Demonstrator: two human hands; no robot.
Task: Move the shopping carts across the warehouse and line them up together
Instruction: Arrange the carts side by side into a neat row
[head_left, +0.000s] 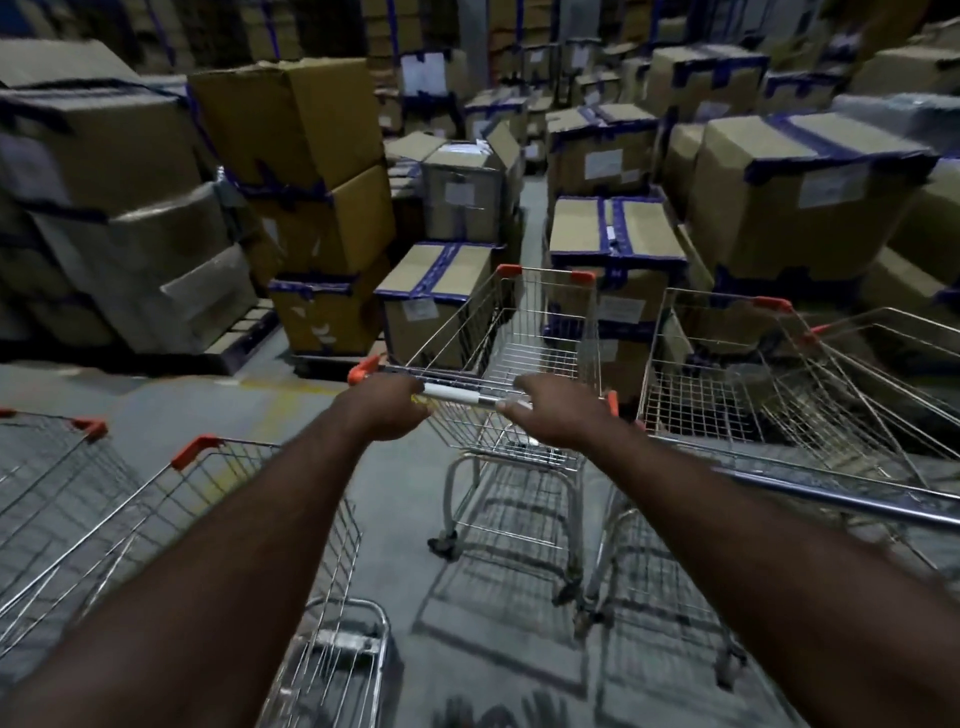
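Five carts in view, at least. Confirm, and start with the surroundings. (Recorder)

Confirmed. Stacked cardboard boxes (291, 119) with blue tape fill the far half of the scene, with a narrow aisle between them. Grey floor (395, 493) in front, open enough to roll on. (Observer)

Cart positions? (Recorder)

Two left carts (156, 519) sit low in the frame, side by side and angled away from the person. Two right carts (701, 374) stand close together, with the farther one skewed against the nearer. The centre cart (540, 332) stands straight ahead, just beside the nearer right cart, nose towards the boxes. Basket empty. (Observer)

Contact with it? (Recorder)

Both arms reach out to its handle (462, 393). The left hand (387, 405) grips the bar near the orange end cap (363, 370), fingers wrapped over the top. The right hand (558, 410) grips the other end, fingers curled round the bar and thumb showing on the near side. White mid-section of the bar is bare between them. (Observer)

Progress estimate? (Recorder)

Judgement only: early to middle. No tidy row exists yet. The five point in different directions, and the left pair is well apart from the right pair. The right pair may be the start of the line, but I cannot tell. One cart is in hand, and it needs squaring beside or into its neighbour. The left two look untouched. (Observer)

Risk? (Recorder)

Tight clearance on the right side; wire baskets could snag. (Observer)
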